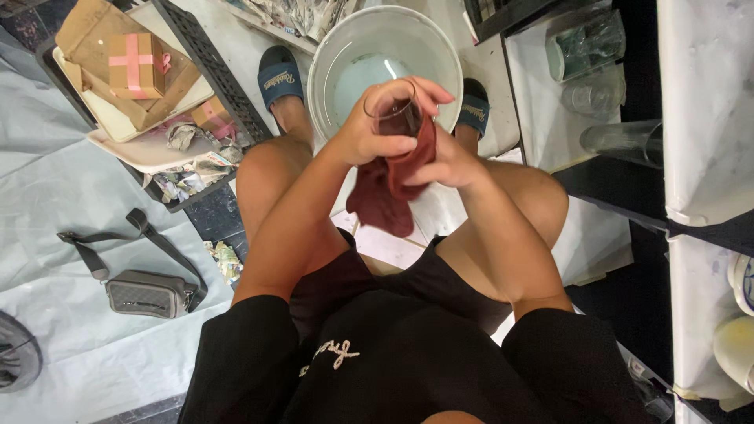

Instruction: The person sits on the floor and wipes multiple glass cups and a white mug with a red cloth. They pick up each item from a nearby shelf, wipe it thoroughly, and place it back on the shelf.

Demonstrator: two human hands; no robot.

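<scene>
Over the white basin (330, 55), left hand (363, 135) grips the glass (399, 116), right hand (448, 161) clutches the maroon cloth (385, 196); I'd twist slowly.

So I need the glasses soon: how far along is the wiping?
In hand: the left hand grips a clear glass while the right hand works a dark red cloth into it. Three glasses lie on the shelf; whether they are done is unclear.
</scene>
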